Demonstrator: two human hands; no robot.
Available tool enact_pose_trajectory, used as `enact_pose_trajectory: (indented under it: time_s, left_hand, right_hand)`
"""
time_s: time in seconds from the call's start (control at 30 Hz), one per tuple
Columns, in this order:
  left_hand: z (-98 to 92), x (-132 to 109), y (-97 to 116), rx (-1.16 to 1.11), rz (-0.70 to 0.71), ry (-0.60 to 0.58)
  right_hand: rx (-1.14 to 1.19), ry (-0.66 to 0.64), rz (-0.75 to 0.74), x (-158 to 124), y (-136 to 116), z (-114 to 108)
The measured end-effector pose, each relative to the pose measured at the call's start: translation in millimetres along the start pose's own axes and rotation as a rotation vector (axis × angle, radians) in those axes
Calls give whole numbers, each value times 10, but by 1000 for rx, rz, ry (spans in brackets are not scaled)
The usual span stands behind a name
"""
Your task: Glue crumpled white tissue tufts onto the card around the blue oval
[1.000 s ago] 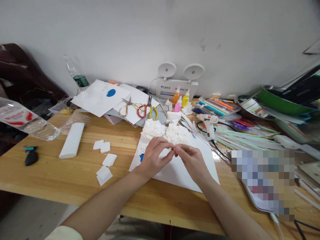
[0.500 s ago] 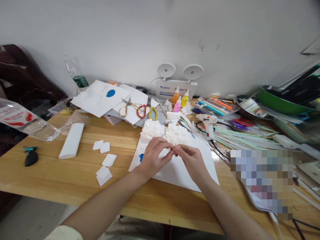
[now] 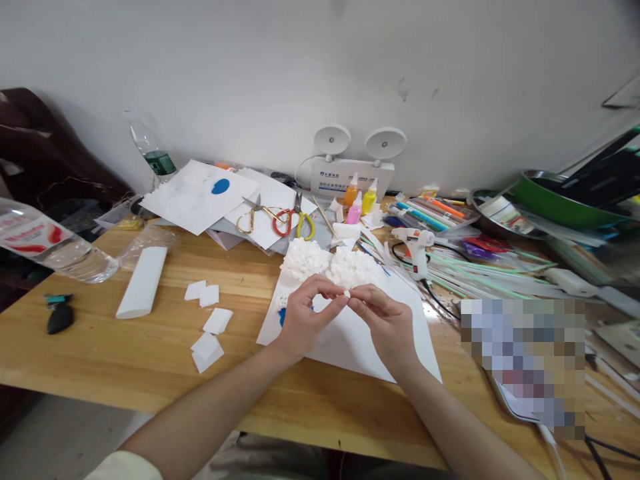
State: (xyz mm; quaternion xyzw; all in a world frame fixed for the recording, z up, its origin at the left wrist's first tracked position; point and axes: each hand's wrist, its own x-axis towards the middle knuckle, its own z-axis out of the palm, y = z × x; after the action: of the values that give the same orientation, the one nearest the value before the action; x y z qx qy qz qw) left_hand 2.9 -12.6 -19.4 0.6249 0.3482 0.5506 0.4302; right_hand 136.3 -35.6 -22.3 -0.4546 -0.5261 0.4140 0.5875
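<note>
Between the fingertips of both hands is a small white piece of paper (image 3: 347, 294), crumpled or folded. My left hand (image 3: 311, 319) pinches it from one side, and my right hand (image 3: 385, 323) pinches it from the other. Below them lies a white paper sheet (image 3: 345, 340) on the table. Two heaps of crumpled white paper (image 3: 355, 265) rest on its far part, just beyond my fingers. A patch of blue (image 3: 282, 316) shows beside my left hand, partly covered by it. Small white paper squares (image 3: 217, 321) lie to the left on the wood.
A white block (image 3: 143, 283) and a tipped water bottle (image 3: 55, 240) lie at left. Scissors (image 3: 257, 213) rest on papers behind. A hot glue gun (image 3: 416, 250), paint bottles (image 3: 354, 210) and many strips crowd the back right. A phone-like device (image 3: 510, 400) sits at right.
My fingers have shifted slightly around the small piece, which now shows white between the fingertips. My right hand has turned a little. The things on the table stay in place.
</note>
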Motion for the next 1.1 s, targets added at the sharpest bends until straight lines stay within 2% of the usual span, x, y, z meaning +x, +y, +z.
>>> enact_pose_trajectory:
  time_s: [0.2,0.5,0.63,0.73,0.83,0.93,1.03,1.1]
  left_hand:
    - [-23,6,-7,-90,-37,-26]
    - [-51,28,19,-16,36,-91]
    - [-86,74,85,97,98,-157]
    - [-111,109,110,244,127,-208]
    - [-127,128,86,387,185,-257]
    - [-131,128,42,457,233,-320]
    - [-128,125,19,471,218,-376]
    - [-125,126,21,449,179,-369]
  right_hand:
    - [-46,7,-29,8,-46,-8]
    - [-260,-46,-234,22,-76,-70]
    - [-389,-151,-261,96,-134,-141]
    - [-503,-243,-339,166,-169,-203]
    - [-581,-312,-425,218,-155,-264]
    - [-646,-413,-441,244,-110,-315]
    - [-684,-479,-428,253,-84,-343]
    - [-679,-486,-428,259,-91,-358]
